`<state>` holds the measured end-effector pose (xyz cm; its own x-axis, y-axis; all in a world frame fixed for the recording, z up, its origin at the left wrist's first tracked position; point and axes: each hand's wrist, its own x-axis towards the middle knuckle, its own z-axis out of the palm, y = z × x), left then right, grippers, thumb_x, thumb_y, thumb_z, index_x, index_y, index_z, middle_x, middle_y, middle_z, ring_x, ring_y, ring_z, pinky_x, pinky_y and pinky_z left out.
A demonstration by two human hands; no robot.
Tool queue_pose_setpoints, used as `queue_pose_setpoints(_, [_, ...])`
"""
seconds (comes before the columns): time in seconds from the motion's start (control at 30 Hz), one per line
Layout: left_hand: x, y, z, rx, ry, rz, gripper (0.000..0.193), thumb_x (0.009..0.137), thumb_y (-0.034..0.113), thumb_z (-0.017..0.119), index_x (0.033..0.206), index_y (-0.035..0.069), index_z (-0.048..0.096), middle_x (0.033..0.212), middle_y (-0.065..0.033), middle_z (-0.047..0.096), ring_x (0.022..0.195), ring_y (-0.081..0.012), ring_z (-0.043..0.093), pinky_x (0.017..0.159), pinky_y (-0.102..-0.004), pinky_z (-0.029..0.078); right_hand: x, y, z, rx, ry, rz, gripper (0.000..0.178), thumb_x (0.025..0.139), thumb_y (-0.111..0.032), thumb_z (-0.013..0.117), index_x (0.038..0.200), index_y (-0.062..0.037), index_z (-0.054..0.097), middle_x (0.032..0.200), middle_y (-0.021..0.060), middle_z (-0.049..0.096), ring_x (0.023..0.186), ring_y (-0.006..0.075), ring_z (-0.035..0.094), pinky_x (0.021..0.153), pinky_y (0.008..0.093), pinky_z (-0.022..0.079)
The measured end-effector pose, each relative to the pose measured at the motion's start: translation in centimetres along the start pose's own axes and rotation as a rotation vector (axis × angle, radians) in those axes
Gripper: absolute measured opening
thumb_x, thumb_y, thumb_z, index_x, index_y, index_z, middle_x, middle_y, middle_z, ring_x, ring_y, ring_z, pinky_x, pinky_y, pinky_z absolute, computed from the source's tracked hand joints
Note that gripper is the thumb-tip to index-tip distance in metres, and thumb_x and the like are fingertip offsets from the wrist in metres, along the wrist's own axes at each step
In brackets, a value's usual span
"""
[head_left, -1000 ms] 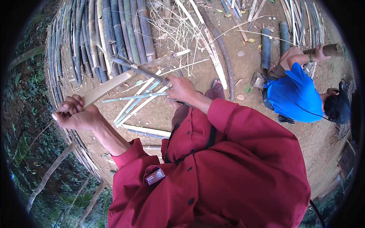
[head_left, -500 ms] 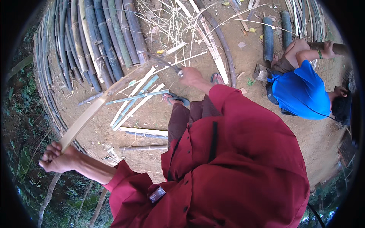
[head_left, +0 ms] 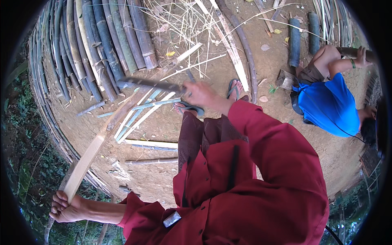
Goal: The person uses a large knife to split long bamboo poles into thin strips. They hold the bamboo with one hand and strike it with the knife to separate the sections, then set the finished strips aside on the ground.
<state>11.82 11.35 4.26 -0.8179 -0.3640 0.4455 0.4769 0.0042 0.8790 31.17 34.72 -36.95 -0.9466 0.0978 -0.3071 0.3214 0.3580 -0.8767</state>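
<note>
At the lower left my left hand (head_left: 66, 207) is closed around the near end of a long split bamboo piece (head_left: 90, 153). The piece slants away to the upper right, pale and smooth near my hand, browner and rougher beyond. My right hand (head_left: 200, 96) grips a machete (head_left: 153, 84) by its handle, most of which my fingers hide. Its dark blade points left and crosses over the bamboo piece in view; whether they touch, I cannot tell. Below the blade, several cut bamboo strips (head_left: 143, 118) lie crossed on the ground.
Stacked bamboo poles (head_left: 110, 36) lie at the far left. Thin shavings (head_left: 183, 20) litter the ground beyond my sandalled feet (head_left: 188, 108). A curved pole (head_left: 245, 45) lies right of them. A person in a blue shirt (head_left: 326, 104) sits at the right, a hand on a pole.
My left hand has come nearer with the bamboo piece's end. My right hand has moved slightly left and nearer, and the blade has swung down to lie more level across the piece.
</note>
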Motion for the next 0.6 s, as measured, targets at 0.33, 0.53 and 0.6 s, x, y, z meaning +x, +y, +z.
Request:
queue_pose_setpoints(0.33, [1.8, 0.0, -3.3, 0.063, -0.095, -0.051, 0.037, 0.085, 0.017, 0.047, 0.052, 0.015, 0.031, 0.048, 0.0028, 0.019, 0.043, -0.0119, 0.023, 0.042, -0.0260, 0.025, 1.5, 3.5, -0.6, -0.192, -0.112, 0.101, 0.032, 0.074, -0.015, 0.061, 0.103, -0.0039, 0.054, 0.078, 0.0180, 0.064, 0.068, 0.0332, 0.064, 0.062, 0.0428, 0.053])
queue_pose_setpoints(0.53, [2.2, 0.3, -3.3, 0.169, -0.077, 0.033, 0.036, 0.081, 0.010, 0.045, 0.050, 0.016, 0.028, 0.047, 0.0024, 0.019, 0.043, -0.0121, 0.022, 0.044, -0.0273, 0.026, 3.9, 13.7, -2.3, -0.230, -0.074, 0.295, 0.034, 0.071, -0.015, 0.063, 0.102, -0.0037, 0.056, 0.079, 0.0195, 0.064, 0.073, 0.0365, 0.064, 0.067, 0.0451, 0.051])
queue_pose_setpoints(0.6, [4.8, 0.2, -6.3, 0.117, -0.193, -0.006, 0.035, 0.080, 0.010, 0.044, 0.050, 0.016, 0.026, 0.048, 0.0021, 0.021, 0.045, -0.0128, 0.024, 0.044, -0.0274, 0.025, 2.5, 10.6, -3.2, -0.162, -0.145, 0.181, 0.036, 0.069, -0.013, 0.064, 0.102, -0.0032, 0.055, 0.076, 0.0201, 0.063, 0.072, 0.0366, 0.063, 0.066, 0.0446, 0.051])
